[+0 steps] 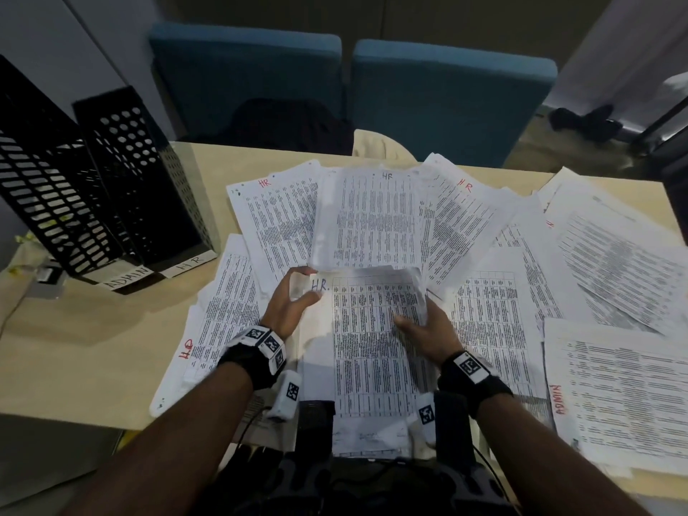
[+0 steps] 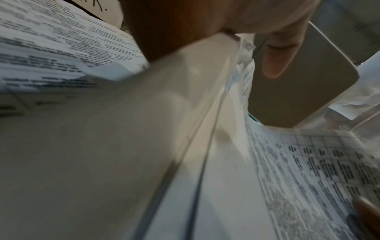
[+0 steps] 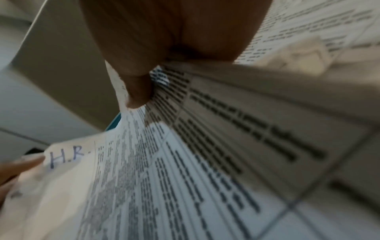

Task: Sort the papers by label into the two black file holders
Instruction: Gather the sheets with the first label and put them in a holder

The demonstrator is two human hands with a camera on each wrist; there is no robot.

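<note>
Above a table (image 1: 111, 329) strewn with sheets, the left hand (image 1: 288, 307) and right hand (image 1: 428, 333) pinch opposite edges of a thin, floppy stack of HR papers (image 1: 372, 329), best supported at both sides, well apart from the file holders (image 1: 111, 188).

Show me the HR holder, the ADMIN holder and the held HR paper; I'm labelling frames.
HR holder (image 1: 149, 173), head view, perforated side wall.
ADMIN holder (image 1: 48, 188), head view, slotted side wall.
held HR paper (image 1: 372, 329), head view, printed middle.
</note>
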